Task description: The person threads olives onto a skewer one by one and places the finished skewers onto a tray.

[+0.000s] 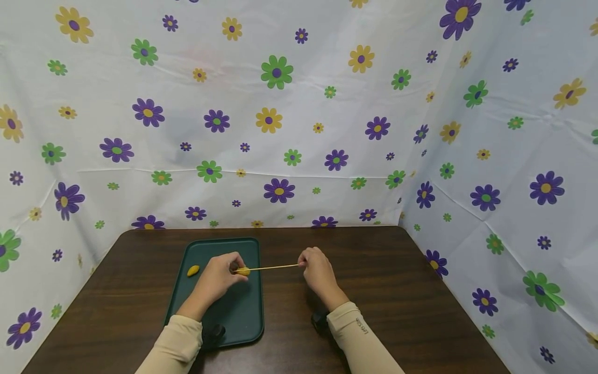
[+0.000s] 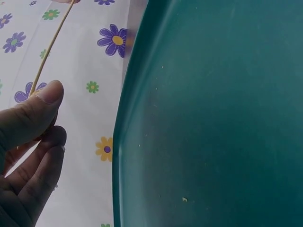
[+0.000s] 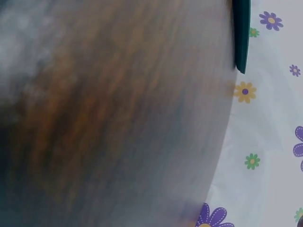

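Yellow piece [image 1: 244,271] and stick [image 1: 275,267] are pinched in hands [image 1: 219,275] [image 1: 319,271]; green tray [image 1: 240,314] holds another piece [image 1: 193,270].

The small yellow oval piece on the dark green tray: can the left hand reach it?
Probably yes: nothing covers the small yellow oval piece, and the left hand is near, though holding another yellow piece.

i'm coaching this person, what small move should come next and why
Probably ease the yellow piece along the thin stick toward the right grip: the left grip pinches it at one end, the right holds the other, and another yellow piece lies on the green tray.
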The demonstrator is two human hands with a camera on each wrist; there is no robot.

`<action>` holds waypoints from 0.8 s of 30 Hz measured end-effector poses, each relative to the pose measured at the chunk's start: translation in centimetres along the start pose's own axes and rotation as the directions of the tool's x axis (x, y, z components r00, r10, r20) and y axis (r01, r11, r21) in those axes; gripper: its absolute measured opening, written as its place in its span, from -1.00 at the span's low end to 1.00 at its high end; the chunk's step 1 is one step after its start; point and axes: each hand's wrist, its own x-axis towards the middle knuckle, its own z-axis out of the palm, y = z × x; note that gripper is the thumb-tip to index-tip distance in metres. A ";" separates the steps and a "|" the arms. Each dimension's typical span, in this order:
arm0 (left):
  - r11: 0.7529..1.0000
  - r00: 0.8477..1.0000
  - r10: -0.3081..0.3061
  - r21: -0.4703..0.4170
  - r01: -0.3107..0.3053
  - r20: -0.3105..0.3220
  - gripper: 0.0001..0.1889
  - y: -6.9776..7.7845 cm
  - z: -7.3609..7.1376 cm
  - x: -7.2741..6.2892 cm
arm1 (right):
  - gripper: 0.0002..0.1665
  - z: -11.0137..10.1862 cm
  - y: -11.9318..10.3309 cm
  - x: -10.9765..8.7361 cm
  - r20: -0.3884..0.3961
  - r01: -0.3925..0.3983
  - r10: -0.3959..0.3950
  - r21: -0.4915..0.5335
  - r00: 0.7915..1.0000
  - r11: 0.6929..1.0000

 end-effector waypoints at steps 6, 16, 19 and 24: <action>1.000 1.000 0.005 0.009 -0.005 0.001 -0.69 0.0 0.1 0.0 | -0.62 -0.1 -0.3 0.0 0.012 0.000 0.000 -0.003 1.000 1.000; 1.000 1.000 0.006 0.021 -0.006 0.003 -0.68 0.2 0.2 0.0 | -0.59 0.1 -0.5 0.0 0.011 0.010 -0.010 0.000 1.000 1.000; 1.000 1.000 0.004 0.026 -0.005 0.008 -0.68 0.3 0.2 0.0 | -0.58 0.1 -0.6 0.0 0.003 0.027 -0.027 0.001 1.000 1.000; 0.999 1.000 0.004 0.031 -0.005 0.013 -0.68 0.4 0.2 0.1 | -0.58 0.2 -0.7 0.0 -0.011 0.048 -0.048 0.000 0.999 0.999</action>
